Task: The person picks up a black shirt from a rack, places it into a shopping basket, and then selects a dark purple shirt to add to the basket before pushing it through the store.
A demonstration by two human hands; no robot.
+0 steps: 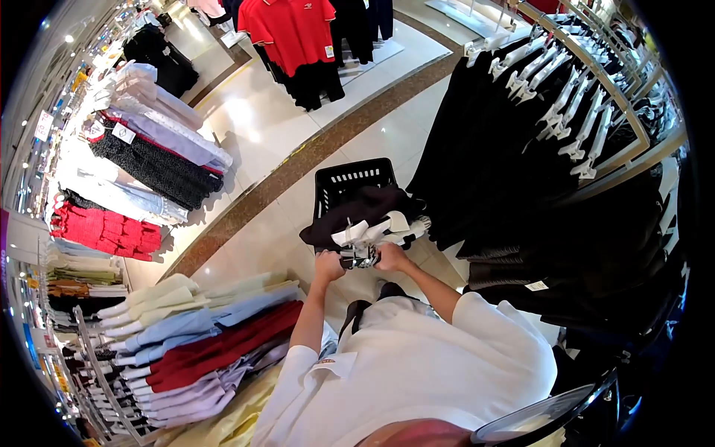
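A black plastic basket [354, 171] with slotted sides is held out in front of my body. Dark clothing [357, 212] fills it and hangs over its edge. White hangers [372, 229] with metal hooks lie on top at the near end. My left hand [330, 266] is closed at the basket's near left corner. At the near right, beside the hangers, my right hand [391, 257] is closed too. The part of the basket under my fingers is mostly hidden.
Black garments [491, 134] on white hangers crowd a curved metal rack close on the right. Coloured shirts [216, 343] hang at the lower left, more clothes [156, 149] beyond. A red polo shirt [289, 33] is displayed ahead. A brown floor strip [298, 160] crosses pale tiles.
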